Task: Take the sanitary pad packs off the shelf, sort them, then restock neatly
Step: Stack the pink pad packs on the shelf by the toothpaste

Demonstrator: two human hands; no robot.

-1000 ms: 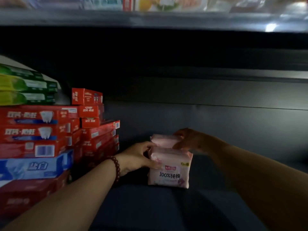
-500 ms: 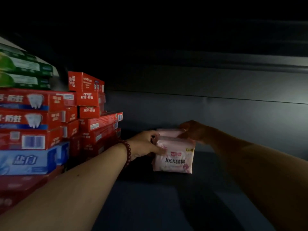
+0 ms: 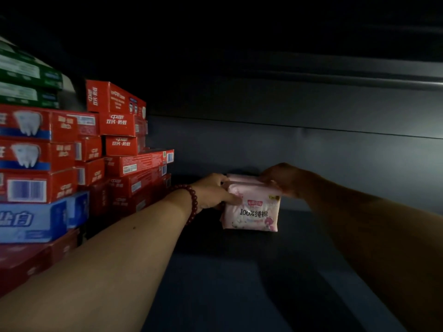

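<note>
Pink pad packs [image 3: 251,213], gripped between left hand [image 3: 212,194], right hand [image 3: 282,179] fingers [image 3: 269,180]

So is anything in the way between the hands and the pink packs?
No, nothing visible. The left hand and the right hand hold the pink packs from either side. The red toothpaste boxes stand off to the left, apart from them.

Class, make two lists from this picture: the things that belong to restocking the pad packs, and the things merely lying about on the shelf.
Belongs to the job: pink pad packs; left hand gripping their left side; right hand gripping their top right; shelf floor.

Just lying about: red toothpaste boxes; blue box; green boxes.
</note>
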